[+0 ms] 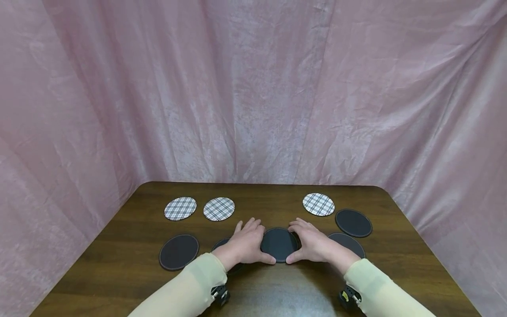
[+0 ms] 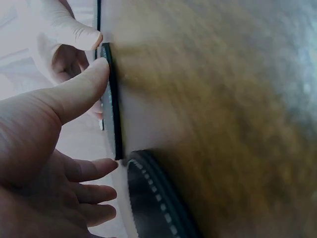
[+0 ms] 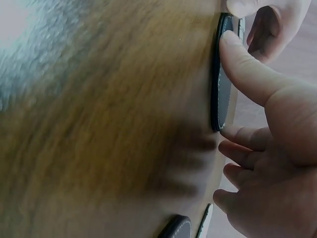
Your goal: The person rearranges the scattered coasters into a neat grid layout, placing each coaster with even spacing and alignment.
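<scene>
Disc (image 1: 279,245) flat on tabletop (image 1: 277,286), directly between left hand (image 1: 246,245) and right hand (image 1: 310,243), both about equally near. Outline round: no long axis. Grip, each side: unclenched, fingers loosely spread, thumb touching near rim, index at side edge.

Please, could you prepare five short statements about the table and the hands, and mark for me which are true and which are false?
1. The left hand and the right hand are at opposite sides of one dark disc. True.
2. Three checked discs lie on the table. True.
3. The checked discs lie nearer to the person than the disc between the hands. False: they lie farther away.
4. The curtain behind the table is green. False: the curtain is pink.
5. Both sleeves are black. False: the sleeves are pale.
</scene>
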The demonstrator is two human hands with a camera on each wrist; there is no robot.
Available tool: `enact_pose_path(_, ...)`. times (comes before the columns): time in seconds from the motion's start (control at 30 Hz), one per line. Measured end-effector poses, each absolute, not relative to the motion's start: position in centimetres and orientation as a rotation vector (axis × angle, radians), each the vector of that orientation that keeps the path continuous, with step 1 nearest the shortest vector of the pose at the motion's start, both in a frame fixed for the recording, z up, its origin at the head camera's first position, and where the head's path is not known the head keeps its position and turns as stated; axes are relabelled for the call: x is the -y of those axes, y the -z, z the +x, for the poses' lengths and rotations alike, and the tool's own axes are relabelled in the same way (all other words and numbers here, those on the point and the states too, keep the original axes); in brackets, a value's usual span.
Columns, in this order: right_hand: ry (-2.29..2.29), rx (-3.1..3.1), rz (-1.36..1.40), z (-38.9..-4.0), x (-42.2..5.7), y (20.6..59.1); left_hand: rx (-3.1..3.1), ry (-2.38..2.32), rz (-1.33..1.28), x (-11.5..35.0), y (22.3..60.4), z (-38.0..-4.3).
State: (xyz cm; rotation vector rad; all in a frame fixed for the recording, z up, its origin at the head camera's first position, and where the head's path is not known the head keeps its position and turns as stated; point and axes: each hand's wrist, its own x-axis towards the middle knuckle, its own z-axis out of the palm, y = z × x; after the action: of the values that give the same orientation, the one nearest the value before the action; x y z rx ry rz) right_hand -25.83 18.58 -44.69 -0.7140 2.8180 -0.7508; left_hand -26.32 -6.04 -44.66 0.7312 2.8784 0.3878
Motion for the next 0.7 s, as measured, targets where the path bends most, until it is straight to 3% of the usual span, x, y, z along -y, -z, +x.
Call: enact_pose_path(0.7,0.595,-3.066,-0.490,-29.7,-24.2,43.2,-2.909,-0.489,0.729,4.3,42.9,-30.1)
